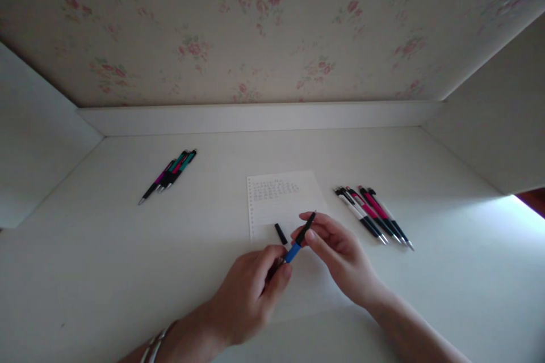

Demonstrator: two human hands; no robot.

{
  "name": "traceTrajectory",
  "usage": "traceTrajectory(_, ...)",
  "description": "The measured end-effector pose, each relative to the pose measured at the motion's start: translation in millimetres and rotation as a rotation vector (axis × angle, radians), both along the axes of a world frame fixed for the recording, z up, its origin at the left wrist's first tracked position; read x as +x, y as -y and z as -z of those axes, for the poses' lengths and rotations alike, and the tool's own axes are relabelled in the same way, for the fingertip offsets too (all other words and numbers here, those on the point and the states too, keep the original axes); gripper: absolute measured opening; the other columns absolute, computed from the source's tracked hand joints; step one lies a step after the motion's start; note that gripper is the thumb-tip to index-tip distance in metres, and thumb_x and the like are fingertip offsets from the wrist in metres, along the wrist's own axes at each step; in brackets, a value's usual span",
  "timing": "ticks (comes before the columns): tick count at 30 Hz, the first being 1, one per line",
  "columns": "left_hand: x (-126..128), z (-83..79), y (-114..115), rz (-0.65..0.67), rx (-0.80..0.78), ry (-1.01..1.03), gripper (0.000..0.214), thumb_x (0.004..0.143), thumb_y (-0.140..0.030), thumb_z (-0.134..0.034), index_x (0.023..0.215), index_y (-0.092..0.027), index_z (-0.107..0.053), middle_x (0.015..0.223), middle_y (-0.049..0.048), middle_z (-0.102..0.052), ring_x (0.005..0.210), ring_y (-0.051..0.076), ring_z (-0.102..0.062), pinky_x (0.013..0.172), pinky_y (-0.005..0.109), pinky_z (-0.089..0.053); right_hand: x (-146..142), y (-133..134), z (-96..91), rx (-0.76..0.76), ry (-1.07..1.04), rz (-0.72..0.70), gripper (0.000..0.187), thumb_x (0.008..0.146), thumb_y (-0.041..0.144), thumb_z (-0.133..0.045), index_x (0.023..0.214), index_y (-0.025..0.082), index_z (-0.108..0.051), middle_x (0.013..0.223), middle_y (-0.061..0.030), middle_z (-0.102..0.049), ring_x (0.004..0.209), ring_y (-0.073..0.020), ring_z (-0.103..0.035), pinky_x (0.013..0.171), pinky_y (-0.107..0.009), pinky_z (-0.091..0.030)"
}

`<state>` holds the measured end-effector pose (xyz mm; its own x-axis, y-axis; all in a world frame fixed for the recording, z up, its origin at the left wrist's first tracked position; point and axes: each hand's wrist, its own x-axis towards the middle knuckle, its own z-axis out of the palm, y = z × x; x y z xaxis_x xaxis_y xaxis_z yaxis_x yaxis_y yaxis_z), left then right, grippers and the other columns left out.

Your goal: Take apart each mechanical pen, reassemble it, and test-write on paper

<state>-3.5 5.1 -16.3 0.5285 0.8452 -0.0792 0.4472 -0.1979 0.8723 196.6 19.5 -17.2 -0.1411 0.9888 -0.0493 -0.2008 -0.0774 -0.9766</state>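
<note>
A blue and black pen (298, 243) is held between both hands over the lower edge of a white sheet of paper (279, 201). My left hand (251, 289) pinches its lower blue end. Fingers of my right hand (336, 252) grip its black upper part. A small loose black pen piece (280, 233) lies on the paper just left of the pen.
Several pens (374, 215) with pink and black barrels lie on the white desk (106, 255) to the right of the paper. A smaller bunch of teal and pink pens (170, 174) lies at the far left. Side panels and a flowered back wall (255, 28) close in the desk.
</note>
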Motion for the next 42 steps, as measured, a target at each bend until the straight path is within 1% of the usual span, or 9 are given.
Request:
traceTrajectory(9, -1, -2.5, -1, -0.023, 0.020, 0.012, 0.031, 0.106, -0.037, -0.035, 0.091, -0.019, -0.056, 0.070, -0.0002, -0.056, 0.064, 0.015, -0.053, 0.062, 0.027, -0.039, 1, -1, -6.5, 0.030, 0.087, -0.078, 0.018, 0.090, 0.038, -0.071, 0.090, 0.020, -0.075, 0.084, -0.0057, -0.074, 0.080, -0.0179, -0.068, 0.074, -0.029, -0.055)
traceTrajectory(14, 0, -1.6, -1, -0.030, 0.050, 0.020, 0.026, 0.105, -0.034, -0.039, 0.099, -0.018, -0.059, 0.076, 0.0013, -0.062, 0.067, 0.016, -0.056, 0.065, 0.027, -0.041, 2, 0, -6.7, -0.003, 0.083, -0.079, 0.017, 0.086, 0.037, -0.075, 0.086, 0.020, -0.075, 0.082, -0.0052, -0.073, 0.078, -0.0173, -0.068, 0.072, -0.028, -0.054)
traceTrajectory(16, 0, -1.6, -1, -0.029, 0.048, 0.038, 0.024, 0.105, -0.034, -0.041, 0.101, -0.018, -0.059, 0.079, 0.0016, -0.064, 0.069, 0.015, -0.057, 0.067, 0.027, -0.042, 2, 1, -6.3, -0.026, 0.054, -0.075, 0.016, 0.084, 0.036, -0.078, 0.092, 0.022, -0.075, 0.087, -0.0053, -0.075, 0.081, -0.0176, -0.069, 0.074, -0.029, -0.055)
traceTrajectory(21, 0, -3.5, -1, -0.021, 0.031, 0.032, 0.027, 0.105, -0.034, -0.039, 0.094, -0.018, -0.058, 0.076, 0.0009, -0.062, 0.068, 0.015, -0.055, 0.066, 0.026, -0.041, 4, 4, -3.3, -0.055, -0.129, -0.034, 0.045, 0.085, 0.036, -0.077, 0.128, 0.034, -0.066, 0.121, -0.0073, -0.074, 0.102, -0.0207, -0.071, 0.091, -0.038, -0.056)
traceTrajectory(27, 0, -0.3, -1, -0.025, 0.057, 0.011, 0.029, 0.105, -0.035, -0.037, 0.094, -0.018, -0.058, 0.075, 0.0014, -0.062, 0.067, 0.016, -0.056, 0.066, 0.027, -0.041, 4, -2, -1.5, -0.057, -0.066, 0.078, 0.036, 0.076, 0.029, -0.086, 0.109, 0.029, -0.073, 0.084, -0.0033, -0.080, 0.079, -0.0181, -0.074, 0.074, -0.032, -0.059)
traceTrajectory(33, 0, 4.1, 0, -0.030, 0.087, -0.001, 0.024, 0.104, -0.032, -0.039, 0.101, -0.018, -0.059, 0.079, 0.0025, -0.065, 0.071, 0.017, -0.059, 0.069, 0.028, -0.043, 2, -4, 1.7, 0.024, 0.103, 0.140, 0.040, 0.067, 0.033, -0.091, 0.102, 0.026, -0.072, 0.070, 0.0021, -0.070, 0.062, -0.0142, -0.065, 0.061, -0.026, -0.053)
traceTrajectory(36, -1, 3.1, 0, -0.025, 0.084, 0.010, 0.020, 0.102, -0.030, -0.043, 0.106, -0.018, -0.059, 0.082, 0.0028, -0.066, 0.070, 0.016, -0.059, 0.067, 0.028, -0.044, 1, 0, 3.4, 0.042, 0.212, 0.088, 0.036, 0.073, 0.035, -0.087, 0.104, 0.024, -0.073, 0.070, 0.0004, -0.070, 0.066, -0.0165, -0.065, 0.063, -0.028, -0.052)
traceTrajectory(39, -2, 0.6, 1, 0.014, 0.080, 0.001, 0.017, 0.101, -0.030, -0.046, 0.104, -0.018, -0.058, 0.079, 0.0025, -0.065, 0.069, 0.017, -0.059, 0.065, 0.027, -0.044, 1, 3, 2.3, 0.065, 0.237, -0.047, 0.017, 0.080, 0.035, -0.081, 0.090, 0.023, -0.076, 0.075, -0.0026, -0.072, 0.073, -0.0181, -0.067, 0.067, -0.029, -0.052)
traceTrajectory(42, -2, -0.3, 2, 0.065, 0.137, -0.003, 0.016, 0.101, -0.029, -0.047, 0.106, -0.019, -0.057, 0.085, 0.0044, -0.068, 0.076, 0.019, -0.064, 0.072, 0.030, -0.047, 0, 4, 0.8, 0.053, 0.199, -0.144, 0.015, 0.079, 0.035, -0.082, 0.080, 0.022, -0.075, 0.075, -0.0019, -0.072, 0.070, -0.0174, -0.066, 0.065, -0.029, -0.052)
